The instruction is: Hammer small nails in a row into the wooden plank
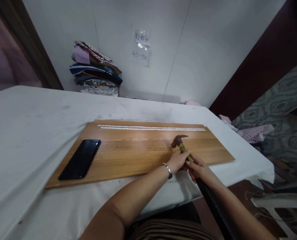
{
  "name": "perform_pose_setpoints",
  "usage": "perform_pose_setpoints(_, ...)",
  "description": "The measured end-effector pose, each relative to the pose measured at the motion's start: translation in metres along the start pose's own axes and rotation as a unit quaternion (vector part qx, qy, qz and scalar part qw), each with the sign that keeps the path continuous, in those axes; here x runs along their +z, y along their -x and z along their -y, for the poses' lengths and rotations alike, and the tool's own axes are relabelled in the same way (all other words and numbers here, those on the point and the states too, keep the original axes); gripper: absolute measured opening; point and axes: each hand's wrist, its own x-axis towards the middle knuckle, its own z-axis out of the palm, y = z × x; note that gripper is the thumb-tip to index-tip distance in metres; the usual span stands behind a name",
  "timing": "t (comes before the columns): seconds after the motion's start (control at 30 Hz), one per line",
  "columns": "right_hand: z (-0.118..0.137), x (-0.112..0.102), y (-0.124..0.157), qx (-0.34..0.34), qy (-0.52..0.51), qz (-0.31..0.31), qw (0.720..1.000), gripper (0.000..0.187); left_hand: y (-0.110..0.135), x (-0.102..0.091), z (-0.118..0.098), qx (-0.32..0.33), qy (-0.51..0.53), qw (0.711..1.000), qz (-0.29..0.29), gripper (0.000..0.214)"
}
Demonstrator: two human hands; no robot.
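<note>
A claw hammer [180,141] with a rusty brown head is held over the right part of a wooden board [128,160]. My right hand [201,169] wraps round its handle, and the dark lower handle runs back beneath my forearm. Close below the head, my left hand [177,160], with a silver bracelet at the wrist, is closed with its thumb across the handle; its other fingers are mostly hidden. Left of the hammer head, a row of small dark marks or nails [158,148] runs along the board, too small to make out. A thin nail-like piece [113,148] lies farther left.
A black phone [80,159] lies on the board's left end. Two white marked strips [151,128] run along its far edge. The board rests on a white-covered table [38,133]. Folded clothes [97,68] are stacked by the wall; a white plastic chair [281,203] stands at right.
</note>
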Motion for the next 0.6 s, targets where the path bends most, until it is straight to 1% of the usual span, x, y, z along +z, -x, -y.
perform_pose_setpoints(0.2, -0.0023, 0.0033, -0.0022, 0.008, -0.011, 0.001, 1.0, 0.066, 0.0, -0.0025, 0.0001, -0.004, -0.007, 1.0, -0.006, 0.036)
perform_pose_setpoints(0.33, -0.0025, 0.0043, -0.0034, 0.005, -0.017, 0.006, 1.0, 0.072, -0.0011, -0.0038, 0.0027, -0.007, -0.005, 1.0, -0.007, 0.037)
perform_pose_setpoints(0.47, -0.0006, 0.0032, -0.0026, 0.007, -0.016, 0.012, 1.0, 0.077, -0.0032, -0.0057, 0.0057, -0.007, 0.037, 0.999, -0.008, 0.037)
perform_pose_setpoints(0.6, 0.0031, -0.0012, 0.0003, 0.004, 0.009, 0.014, 1.0, 0.076, -0.0052, -0.0086, 0.0072, 0.018, 0.074, 0.997, -0.01, 0.042)
